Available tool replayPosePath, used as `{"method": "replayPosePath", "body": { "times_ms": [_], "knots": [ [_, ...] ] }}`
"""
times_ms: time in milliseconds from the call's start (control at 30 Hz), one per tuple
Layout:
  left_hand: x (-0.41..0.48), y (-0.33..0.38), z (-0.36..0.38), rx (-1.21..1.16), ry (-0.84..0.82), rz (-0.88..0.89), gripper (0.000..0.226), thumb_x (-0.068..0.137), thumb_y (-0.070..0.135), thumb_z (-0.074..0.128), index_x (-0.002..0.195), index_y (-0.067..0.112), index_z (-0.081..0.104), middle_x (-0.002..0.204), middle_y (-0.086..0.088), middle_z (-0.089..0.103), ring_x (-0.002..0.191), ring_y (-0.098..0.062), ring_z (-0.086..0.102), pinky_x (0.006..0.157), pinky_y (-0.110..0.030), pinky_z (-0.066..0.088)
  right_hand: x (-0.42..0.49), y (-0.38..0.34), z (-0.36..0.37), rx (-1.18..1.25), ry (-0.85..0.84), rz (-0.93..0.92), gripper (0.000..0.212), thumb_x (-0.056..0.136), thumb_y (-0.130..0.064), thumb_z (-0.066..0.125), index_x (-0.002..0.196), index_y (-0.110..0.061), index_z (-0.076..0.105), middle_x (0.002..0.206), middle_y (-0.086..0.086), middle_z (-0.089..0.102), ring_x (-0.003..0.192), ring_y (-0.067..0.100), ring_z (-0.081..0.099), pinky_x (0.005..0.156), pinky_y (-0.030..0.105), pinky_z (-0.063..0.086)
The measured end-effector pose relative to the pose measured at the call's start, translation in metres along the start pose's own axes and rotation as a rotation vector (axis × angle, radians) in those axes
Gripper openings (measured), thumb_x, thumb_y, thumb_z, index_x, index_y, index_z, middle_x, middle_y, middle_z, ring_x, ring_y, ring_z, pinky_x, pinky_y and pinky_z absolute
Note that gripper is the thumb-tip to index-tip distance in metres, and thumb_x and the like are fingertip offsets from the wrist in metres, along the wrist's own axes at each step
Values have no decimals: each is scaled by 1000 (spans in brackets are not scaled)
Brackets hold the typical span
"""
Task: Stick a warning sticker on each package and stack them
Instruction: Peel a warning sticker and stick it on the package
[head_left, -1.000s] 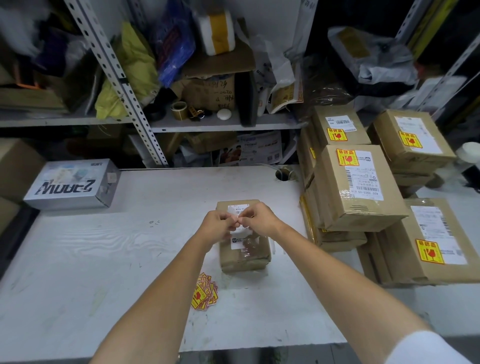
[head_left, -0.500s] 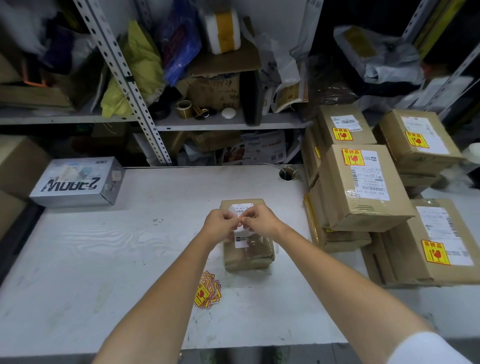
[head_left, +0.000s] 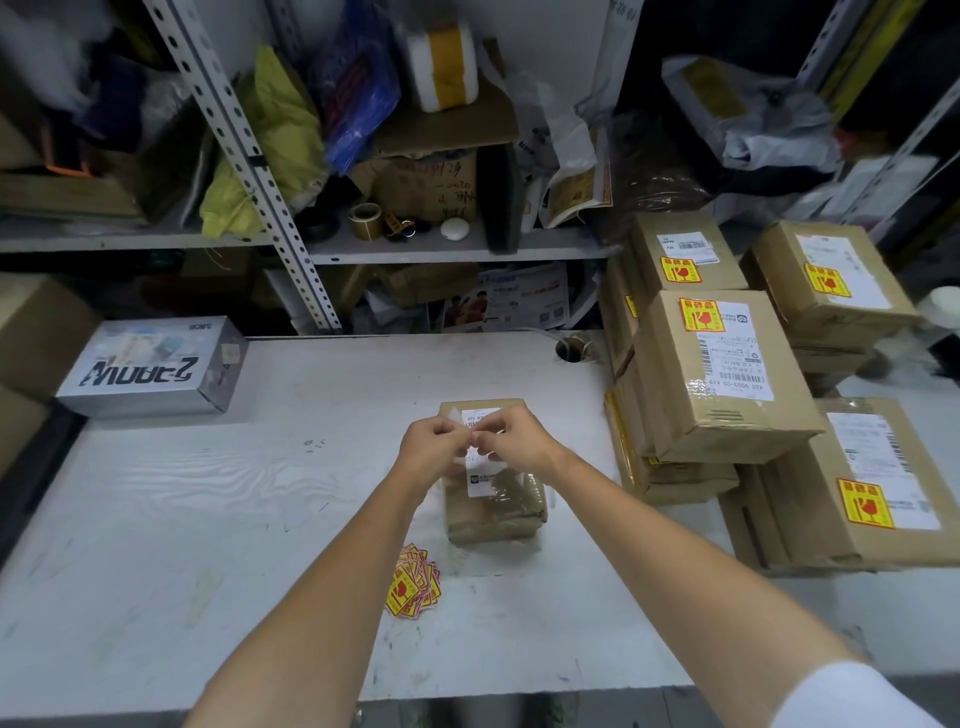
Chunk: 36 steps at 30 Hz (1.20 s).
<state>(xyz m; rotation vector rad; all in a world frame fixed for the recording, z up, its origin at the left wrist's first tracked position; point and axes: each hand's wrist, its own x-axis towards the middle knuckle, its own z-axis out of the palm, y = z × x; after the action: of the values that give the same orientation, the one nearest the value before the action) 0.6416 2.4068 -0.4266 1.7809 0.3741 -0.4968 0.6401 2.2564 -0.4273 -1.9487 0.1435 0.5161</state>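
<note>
a packing room: taped boxes (head_left: 722, 374) with labels piled beside the counter (head_left: 208, 519), messy metal shelves (head_left: 447, 249) behind it.

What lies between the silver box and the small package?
Only bare table lies between box and package, as the head view shows.

light: dim, overhead | edges: bowed (wide-angle), upper left blurred | centre: sharp

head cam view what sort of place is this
Probably a parcel packing room: stacked cardboard packages with shipping labels, a pile of warning stickers on the table, cluttered metal shelving behind.
</note>
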Motion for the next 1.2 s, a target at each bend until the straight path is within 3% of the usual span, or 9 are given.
{"method": "replayPosePath", "body": {
  "times_ms": [200, 300, 367, 433, 567, 700, 833, 967, 1200],
  "knots": [
    [-3, -1, -2, -216, -123, -83, 10, 89, 17, 62, 94, 9, 66, 92, -10, 74, 84, -18, 72, 86, -39, 58, 3, 1, 3, 111, -21, 122, 28, 101, -23, 52, 116, -5, 66, 114, 15, 68, 95, 21, 64, 88, 37, 54],
    [-5, -4, -2, -213, -117, -81, 6, 90, 16, 63, 90, 11, 63, 91, -9, 75, 86, -19, 71, 87, -38, 57, 6, 3, 6, 148, 56, 122, 35, 98, -16, 59, 131, -6, 58, 119, 14, 65, 100, 25, 67, 83, 33, 55],
    [-5, -8, -3, -203, -77, -82, 3, 89, 13, 62, 88, 10, 62, 92, -11, 75, 87, -21, 70, 88, -39, 57, 7, 3, 6, 167, 129, 104, 37, 94, -10, 65, 130, -6, 58, 119, 15, 64, 101, 26, 67, 81, 33, 58],
    [-5, -12, -3, -181, -39, -78, 3, 89, 11, 62, 88, 8, 63, 97, -15, 74, 88, -23, 70, 87, -39, 58, 6, 3, 4, 184, 150, 101, 35, 92, -6, 67, 126, -3, 61, 116, 15, 65, 102, 27, 66, 80, 33, 59],
    [-5, -14, -2, -189, 39, -70, 10, 87, 4, 64, 95, 7, 59, 94, -19, 73, 81, -24, 72, 76, -33, 61, 4, 2, 3, 196, 117, 114, 34, 92, -2, 66, 125, 2, 62, 117, 16, 66, 99, 25, 67, 64, 21, 56],
    [-7, -13, -2, -234, 59, -75, 16, 88, 4, 69, 99, 10, 59, 91, -15, 72, 81, -23, 73, 67, -27, 60, 4, 4, 3, 189, 128, 115, 33, 92, -5, 66, 125, -1, 62, 117, 14, 67, 101, 25, 69, 70, 23, 59],
    [-10, -15, -2, -207, 57, -31, 9, 88, 6, 69, 96, 8, 66, 94, -12, 71, 87, -24, 71, 65, -25, 58, 4, 3, 4, 189, 151, 107, 32, 92, -4, 66, 124, -1, 63, 115, 14, 67, 98, 24, 69, 65, 20, 57],
    [-10, -15, -1, -147, 56, 6, 4, 91, 11, 67, 93, 13, 69, 99, -8, 70, 93, -23, 68, 70, -26, 56, 5, 2, 5, 192, 163, 99, 31, 92, -5, 67, 123, -2, 64, 115, 12, 67, 97, 23, 69, 64, 19, 56],
    [-4, -14, 3, -92, 59, -8, 13, 93, 16, 62, 98, 11, 73, 95, -4, 68, 91, -19, 64, 71, -27, 55, 8, 6, 6, 145, 199, 90, 26, 92, -8, 68, 118, -8, 67, 111, 8, 69, 98, 22, 68, 80, 32, 60]
  ]
}}
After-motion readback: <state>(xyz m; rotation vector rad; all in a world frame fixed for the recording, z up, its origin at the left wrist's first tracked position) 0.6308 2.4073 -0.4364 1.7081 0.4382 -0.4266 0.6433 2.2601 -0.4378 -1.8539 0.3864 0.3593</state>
